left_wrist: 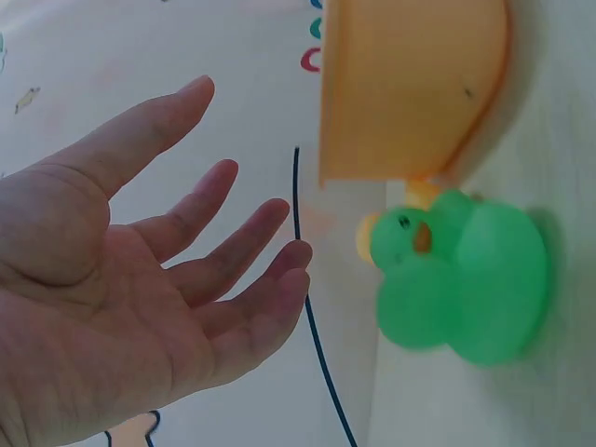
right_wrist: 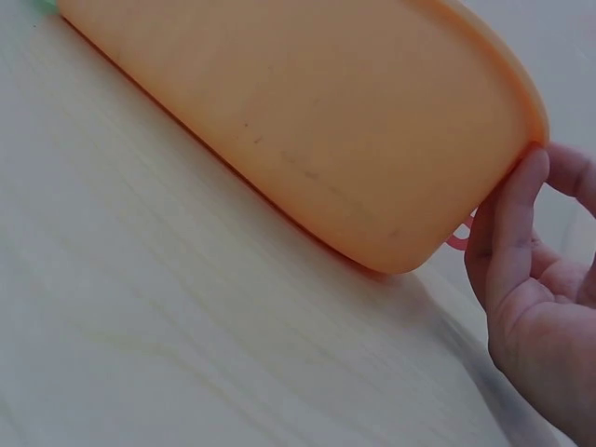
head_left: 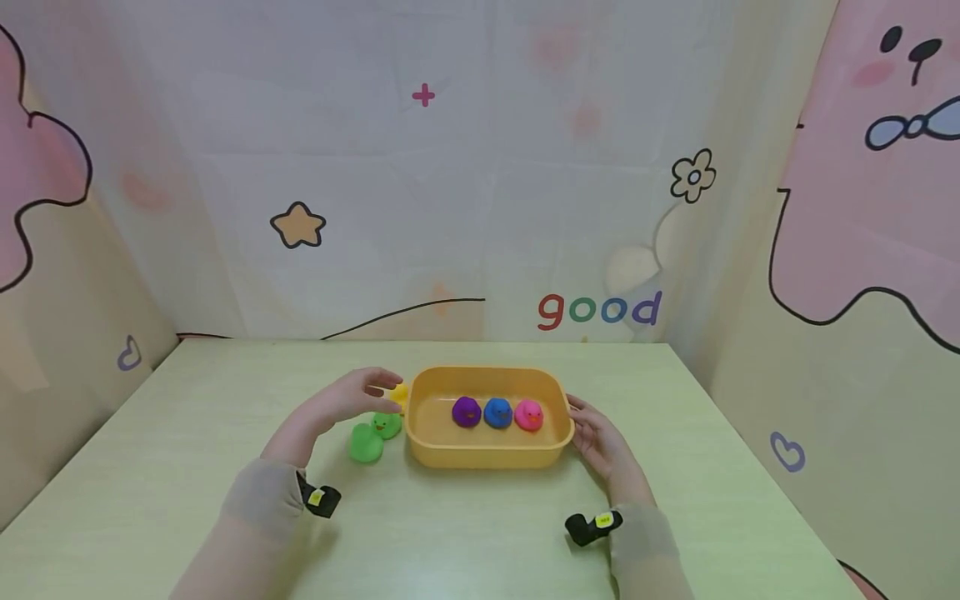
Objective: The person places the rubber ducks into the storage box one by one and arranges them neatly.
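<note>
The bin (head_left: 489, 457) is stood upright on the table (head_left: 450, 533), just below and right of centre in the head view, with a purple duck (head_left: 467, 412), a blue duck (head_left: 498, 413) and a pink duck (head_left: 529, 415) set in a row inside. It is judged to be of light, fairly stiff plastic, smooth enough to slide and unlikely to be broken; the surest hold is probably offered by the rim at its two short ends, kept level so that the load is not tipped. The ducks, presumably soft and light, are best pinched gently round the body. Left of the bin, one green duck (head_left: 366, 443) is seen close against a second green duck (head_left: 387, 425), and a yellow duck (head_left: 400, 394) is partly hidden by the left hand (head_left: 352, 398). This hand is held with palm turned inward, thumb and fingers apart and loosely bent, nothing gripped. The right hand (head_left: 606, 442) is placed at the bin's right end, fingers slightly bent, tips rested against the outside near the rim; how firmly they are pressed cannot be told.
</note>
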### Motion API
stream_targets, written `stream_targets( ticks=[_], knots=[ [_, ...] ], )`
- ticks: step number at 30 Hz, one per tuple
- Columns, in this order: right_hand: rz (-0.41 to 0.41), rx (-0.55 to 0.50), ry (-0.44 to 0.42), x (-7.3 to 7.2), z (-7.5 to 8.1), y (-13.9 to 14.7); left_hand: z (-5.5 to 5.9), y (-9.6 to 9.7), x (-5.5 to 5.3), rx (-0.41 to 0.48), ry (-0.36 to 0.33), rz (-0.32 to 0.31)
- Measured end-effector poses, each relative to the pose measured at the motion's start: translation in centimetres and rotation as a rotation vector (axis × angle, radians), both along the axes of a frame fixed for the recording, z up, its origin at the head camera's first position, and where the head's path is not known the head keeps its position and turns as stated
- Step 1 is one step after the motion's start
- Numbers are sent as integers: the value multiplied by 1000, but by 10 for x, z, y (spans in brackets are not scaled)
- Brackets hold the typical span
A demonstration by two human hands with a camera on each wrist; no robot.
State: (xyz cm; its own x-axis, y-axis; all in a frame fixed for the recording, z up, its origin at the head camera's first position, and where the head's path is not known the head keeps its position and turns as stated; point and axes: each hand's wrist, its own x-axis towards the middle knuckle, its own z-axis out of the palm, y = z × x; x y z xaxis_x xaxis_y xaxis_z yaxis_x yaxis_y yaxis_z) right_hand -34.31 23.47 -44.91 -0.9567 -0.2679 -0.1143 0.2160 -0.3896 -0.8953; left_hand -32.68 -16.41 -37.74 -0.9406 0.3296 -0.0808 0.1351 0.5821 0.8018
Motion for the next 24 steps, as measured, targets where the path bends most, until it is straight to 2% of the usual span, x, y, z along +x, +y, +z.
stream_targets(
  ticks=[8,15,19,24],
  knots=[
    [-20,-10,-7,-7,-9,1,-21,-25,9,3,-18,4],
    [-47,25,17,-11,-19,2,-38,-40,15,-16,-35,9],
    [-51,25,9,-11,-18,3,-45,-45,15,-23,-57,16],
    [-52,6,-12,-10,-16,2,-51,-48,15,-18,-50,0]
  ],
)
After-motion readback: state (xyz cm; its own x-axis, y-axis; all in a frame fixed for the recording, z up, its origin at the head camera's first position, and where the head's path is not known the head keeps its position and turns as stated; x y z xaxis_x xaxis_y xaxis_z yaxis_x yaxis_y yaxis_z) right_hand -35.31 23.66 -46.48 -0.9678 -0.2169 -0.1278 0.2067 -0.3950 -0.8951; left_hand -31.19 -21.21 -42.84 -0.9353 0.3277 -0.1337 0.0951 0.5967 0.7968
